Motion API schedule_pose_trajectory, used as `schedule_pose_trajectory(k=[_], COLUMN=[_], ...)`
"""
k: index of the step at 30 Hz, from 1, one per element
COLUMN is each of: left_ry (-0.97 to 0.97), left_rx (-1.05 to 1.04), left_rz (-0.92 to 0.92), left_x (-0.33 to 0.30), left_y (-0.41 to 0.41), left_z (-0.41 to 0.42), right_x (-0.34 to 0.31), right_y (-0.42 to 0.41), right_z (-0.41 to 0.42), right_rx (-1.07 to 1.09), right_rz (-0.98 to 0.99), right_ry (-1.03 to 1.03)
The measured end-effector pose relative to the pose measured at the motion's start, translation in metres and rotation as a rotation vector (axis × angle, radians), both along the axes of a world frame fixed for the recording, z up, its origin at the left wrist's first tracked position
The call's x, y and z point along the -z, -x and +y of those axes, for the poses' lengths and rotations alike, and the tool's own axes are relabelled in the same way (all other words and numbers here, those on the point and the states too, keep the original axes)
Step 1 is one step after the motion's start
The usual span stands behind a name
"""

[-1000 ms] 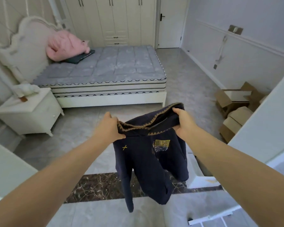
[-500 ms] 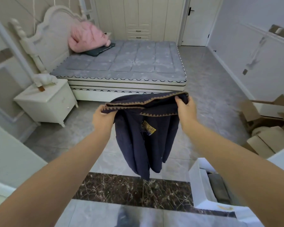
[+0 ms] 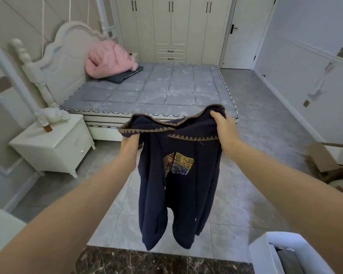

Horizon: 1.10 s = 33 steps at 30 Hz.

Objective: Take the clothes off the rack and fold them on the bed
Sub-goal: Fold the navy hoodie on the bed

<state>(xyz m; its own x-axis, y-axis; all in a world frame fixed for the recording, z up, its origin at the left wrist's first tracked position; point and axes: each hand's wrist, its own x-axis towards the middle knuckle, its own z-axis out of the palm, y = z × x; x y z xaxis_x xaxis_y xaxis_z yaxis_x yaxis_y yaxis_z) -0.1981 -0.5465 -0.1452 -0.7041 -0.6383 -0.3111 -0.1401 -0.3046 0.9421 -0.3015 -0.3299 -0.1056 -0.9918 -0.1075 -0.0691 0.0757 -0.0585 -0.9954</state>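
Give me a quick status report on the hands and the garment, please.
Left hand and right hand both grip the navy garment by its trimmed top edge. Garment hangs free above the floor, short of the bed. Nothing in the way.

No legible text anywhere

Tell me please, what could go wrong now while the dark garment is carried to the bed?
The navy garment hangs low from both hands, left hand and right hand, so its ends might drag on the floor. The pink bundle and dark item on the bed could crowd the folding.
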Motion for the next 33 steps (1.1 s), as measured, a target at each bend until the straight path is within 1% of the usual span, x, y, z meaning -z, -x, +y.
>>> schedule_pose_trajectory(k=[2, 3, 4, 5, 8, 11, 13, 17, 18, 20, 21, 22, 23, 24, 25, 26, 27, 30, 33], left_ry=[-0.142, -0.22, -0.252, -0.218, -0.058, 0.126, 0.298, 0.754, 0.83, 0.893, 0.903, 0.907, 0.862, 0.725, 0.547, 0.41, 0.356, 0.363, 0.341], left_rx=[0.129, 0.177, 0.204, 0.213, 0.178, 0.204, 0.22, 0.376, 0.409, 0.464, 0.454, 0.441, 0.404, 0.358, 0.322, 0.314, 0.339, 0.422, 0.389], left_rz=[-0.004, 0.032, 0.061, 0.062, -0.035, -0.086, -0.148, -0.322, -0.36, -0.409, -0.428, -0.445, -0.435, -0.397, -0.337, -0.297, -0.273, -0.263, -0.221], left_x=[-0.004, -0.005, -0.002, 0.001, 0.006, 0.022, 0.007, -0.009, -0.008, -0.012, -0.017, -0.02, -0.026, -0.03, -0.033, -0.034, -0.034, -0.033, -0.027], left_y=[0.027, 0.039, 0.054, 0.065, 0.097, 0.136, 0.155, 0.21, 0.227, 0.256, 0.28, 0.289, 0.297, 0.311, 0.32, 0.327, 0.331, 0.354, 0.38], left_z=[-0.023, -0.03, -0.04, -0.047, -0.066, -0.091, -0.097, -0.112, -0.117, -0.127, -0.129, -0.132, -0.134, -0.138, -0.144, -0.15, -0.157, -0.183, -0.211], right_x=[-0.012, -0.016, -0.019, -0.021, -0.023, -0.023, -0.021, -0.01, -0.009, -0.008, -0.012, -0.014, -0.017, -0.021, -0.024, -0.026, -0.026, -0.027, -0.026], right_y=[0.022, 0.031, 0.042, 0.052, 0.085, 0.127, 0.16, 0.231, 0.248, 0.277, 0.304, 0.315, 0.327, 0.346, 0.36, 0.373, 0.384, 0.422, 0.454], right_z=[-0.027, -0.037, -0.048, -0.055, -0.07, -0.075, -0.078, -0.081, -0.083, -0.087, -0.091, -0.094, -0.099, -0.104, -0.108, -0.113, -0.117, -0.136, -0.156], right_rx=[0.0, 0.001, 0.007, 0.016, 0.041, 0.074, 0.106, 0.159, 0.157, 0.139, 0.112, 0.088, 0.062, 0.032, 0.012, -0.007, -0.022, -0.108, -0.26], right_rz=[-0.042, -0.057, -0.068, -0.077, -0.122, -0.112, -0.094, -0.084, -0.078, -0.061, -0.039, -0.011, 0.023, 0.06, 0.105, 0.138, 0.16, 0.136, 0.005], right_ry=[0.07, 0.082, 0.078, 0.078, 0.085, 0.085, 0.077, 0.077, 0.074, 0.047, 0.02, -0.004, -0.032, -0.068, -0.112, -0.161, -0.209, -0.289, -0.29])
